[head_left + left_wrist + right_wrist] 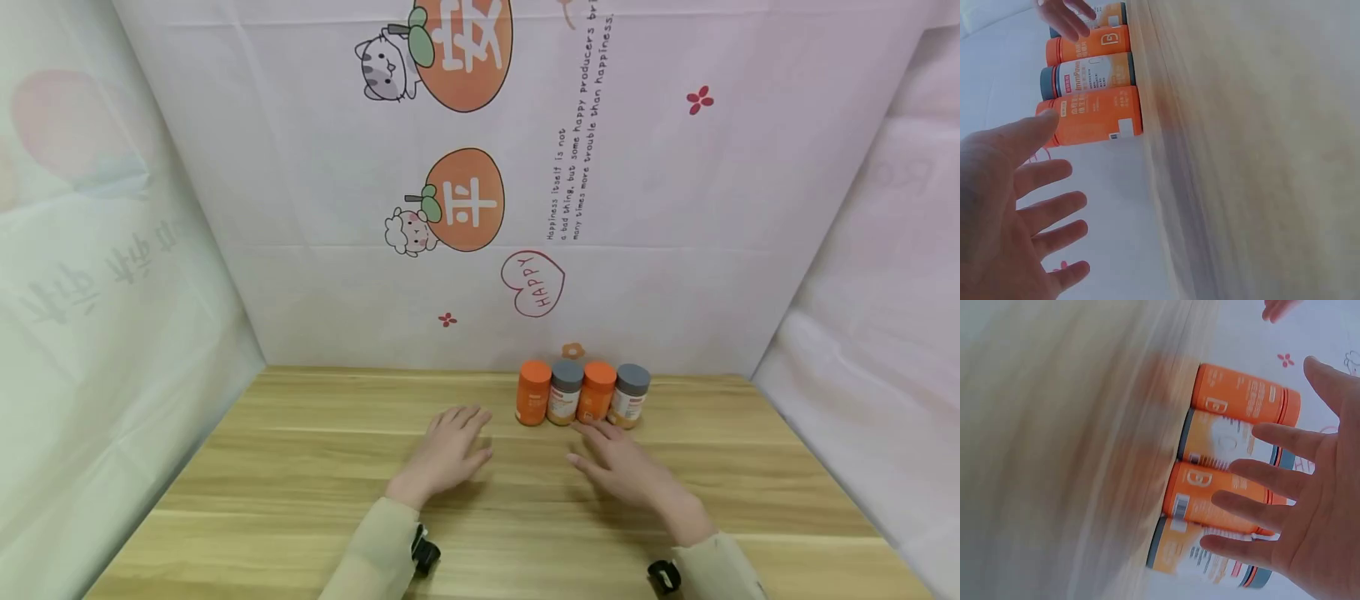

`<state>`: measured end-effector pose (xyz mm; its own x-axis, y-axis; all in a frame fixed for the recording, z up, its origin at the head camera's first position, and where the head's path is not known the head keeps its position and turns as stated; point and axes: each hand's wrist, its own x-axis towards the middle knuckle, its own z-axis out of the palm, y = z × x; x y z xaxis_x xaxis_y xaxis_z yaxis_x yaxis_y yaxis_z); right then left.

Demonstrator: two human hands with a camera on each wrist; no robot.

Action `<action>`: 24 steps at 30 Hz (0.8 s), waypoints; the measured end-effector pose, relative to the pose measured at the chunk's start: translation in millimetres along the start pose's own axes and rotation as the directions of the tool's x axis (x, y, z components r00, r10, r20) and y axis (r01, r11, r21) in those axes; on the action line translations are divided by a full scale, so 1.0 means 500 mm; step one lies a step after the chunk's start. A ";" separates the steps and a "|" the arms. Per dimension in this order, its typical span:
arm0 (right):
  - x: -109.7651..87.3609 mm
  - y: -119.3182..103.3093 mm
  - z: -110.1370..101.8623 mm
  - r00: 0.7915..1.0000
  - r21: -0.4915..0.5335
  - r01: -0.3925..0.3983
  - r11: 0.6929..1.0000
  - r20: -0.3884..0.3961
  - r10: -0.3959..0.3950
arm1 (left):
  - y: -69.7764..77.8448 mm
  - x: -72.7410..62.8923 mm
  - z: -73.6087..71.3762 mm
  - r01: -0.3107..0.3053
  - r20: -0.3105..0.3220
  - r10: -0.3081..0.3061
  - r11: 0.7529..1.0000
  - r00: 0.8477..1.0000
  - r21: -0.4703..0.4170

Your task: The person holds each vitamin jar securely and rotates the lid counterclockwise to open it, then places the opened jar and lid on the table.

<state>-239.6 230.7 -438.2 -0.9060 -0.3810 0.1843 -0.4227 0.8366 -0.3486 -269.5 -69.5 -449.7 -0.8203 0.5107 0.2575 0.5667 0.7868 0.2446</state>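
Observation:
Side by side at the back of the table stand two orange bottles with orange lids, the left orange bottle (533,395) and the right orange bottle (596,393). Between these two is a white-labelled bottle with a grey lid (565,394), and a second grey-lidded bottle (628,397) closes the row on the right. My left hand (446,450) is left of the row, fingers extended, holding nothing. In front of the right half of the row, my right hand (626,467) hovers with spread fingers. The right wrist view shows these fingers (1254,509) before the labels; contact cannot be told.
The wooden table (300,467) runs back to a white printed cloth (645,192) hanging behind the bottles. More white cloth (97,292) hangs along the left side and right side. Dark straps (424,553) sit on both wrists.

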 end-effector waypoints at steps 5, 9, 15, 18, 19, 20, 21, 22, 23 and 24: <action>-0.008 0.019 -0.010 1.000 0.004 -0.018 1.000 0.016 0.018 | -0.001 0.020 -0.001 0.025 0.021 -0.024 0.998 0.999 -0.061; -0.016 0.031 -0.013 0.999 -0.008 -0.037 0.999 0.011 0.037 | -0.004 0.031 0.001 0.041 0.049 -0.037 0.996 0.998 -0.084; -0.027 0.047 -0.022 0.999 -0.010 -0.047 0.999 -0.003 0.047 | -0.008 0.053 0.010 0.076 0.071 -0.068 0.989 0.995 -0.123; -0.032 0.054 -0.027 0.998 -0.001 -0.069 0.998 -0.004 0.069 | -0.010 0.065 0.017 0.089 0.079 -0.077 0.984 0.994 -0.156; -0.034 0.058 -0.028 0.997 -0.002 -0.074 0.997 -0.003 0.074 | -0.010 0.069 0.020 0.090 0.080 -0.077 0.982 0.994 -0.169; -0.035 0.061 -0.029 0.997 0.000 -0.077 0.997 -0.003 0.077 | -0.011 0.073 0.022 0.092 0.082 -0.078 0.980 0.994 -0.179; -0.037 0.064 -0.030 0.997 0.001 -0.080 0.997 -0.003 0.080 | -0.012 0.077 0.024 0.092 0.082 -0.078 0.978 0.994 -0.185; -0.038 0.066 -0.031 0.996 0.003 -0.084 0.996 -0.006 0.084 | -0.012 0.082 0.026 0.092 0.082 -0.078 0.977 0.994 -0.191; -0.039 0.069 -0.032 0.996 0.001 -0.084 0.996 -0.010 0.084 | -0.013 0.085 0.028 0.093 0.081 -0.079 0.976 0.994 -0.196; -0.040 0.072 -0.033 0.996 0.003 -0.084 0.996 -0.014 0.084 | -0.013 0.089 0.029 0.093 0.079 -0.078 0.976 0.994 -0.199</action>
<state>-236.3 275.2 -439.3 -0.9381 -0.3036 0.1668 -0.3448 0.8645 -0.3657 -310.8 -46.8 -453.5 -0.8657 0.4734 0.1628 0.4923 0.7461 0.4484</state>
